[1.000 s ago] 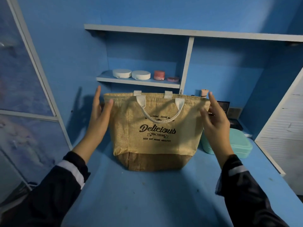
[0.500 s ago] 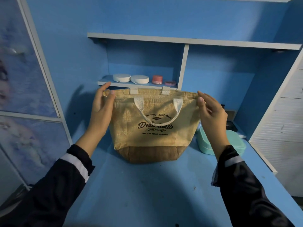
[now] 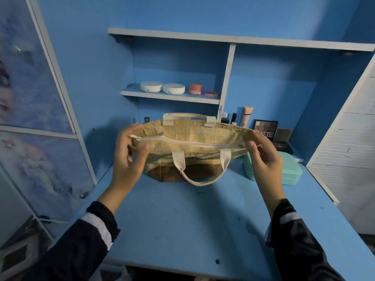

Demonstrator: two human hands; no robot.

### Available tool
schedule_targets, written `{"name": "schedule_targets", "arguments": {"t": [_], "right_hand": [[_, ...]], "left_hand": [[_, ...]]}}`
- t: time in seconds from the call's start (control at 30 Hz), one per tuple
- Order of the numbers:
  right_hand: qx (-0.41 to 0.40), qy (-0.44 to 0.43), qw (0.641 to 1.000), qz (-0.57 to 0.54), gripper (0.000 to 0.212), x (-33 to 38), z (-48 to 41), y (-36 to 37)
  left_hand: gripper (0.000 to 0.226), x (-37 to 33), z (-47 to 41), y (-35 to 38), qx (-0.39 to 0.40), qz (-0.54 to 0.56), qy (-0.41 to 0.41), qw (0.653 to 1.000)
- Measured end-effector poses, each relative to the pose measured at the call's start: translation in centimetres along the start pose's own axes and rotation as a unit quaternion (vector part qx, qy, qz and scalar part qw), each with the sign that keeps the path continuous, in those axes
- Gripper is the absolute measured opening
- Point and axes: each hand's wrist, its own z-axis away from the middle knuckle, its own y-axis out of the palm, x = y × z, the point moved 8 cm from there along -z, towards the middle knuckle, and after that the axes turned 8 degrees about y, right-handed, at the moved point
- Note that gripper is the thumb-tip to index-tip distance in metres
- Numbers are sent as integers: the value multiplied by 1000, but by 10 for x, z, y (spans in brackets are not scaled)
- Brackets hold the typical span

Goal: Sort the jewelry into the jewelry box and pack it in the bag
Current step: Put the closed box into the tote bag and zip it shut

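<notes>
I am tipping the tan woven-jute tote bag toward myself, its brown base on the blue desk. Its zipped top is now facing me where its printed front stood half a second ago, and the "Delicious" lettering is out of sight. My left hand is pinching the bag's left end beside the pull of the cream zipper. My right hand is gripping the right end, fingers curled over the rim; earlier both were lying flatter against the sides. The zipper is running closed across the top.

The mint-green rounded plastic box, lid down, is sitting on the desk just behind my right hand, which is covering its near corner. Two white round tins and a pink jar are standing on the shelf behind. A dark eyeshadow palette is leaning against the wall, showing white letters "ATTE", the start hidden.
</notes>
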Motion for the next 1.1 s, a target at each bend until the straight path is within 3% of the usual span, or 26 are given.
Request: {"name": "schedule_targets", "arguments": {"t": [0.57, 0.77, 0.9, 1.1], "right_hand": [[8, -55, 988, 147, 37, -5, 13, -4], [-43, -143, 968, 200, 28, 28, 25, 2], [32, -206, 955, 209, 29, 60, 34, 44], [207, -218, 931, 207, 33, 85, 36, 121]], "left_hand": [[53, 2, 19, 0, 43, 10, 5, 999], [58, -1, 17, 1, 59, 0, 10, 998], [57, -8, 17, 2, 65, -1, 18, 998], [56, -14, 16, 3, 71, -9, 35, 997]]}}
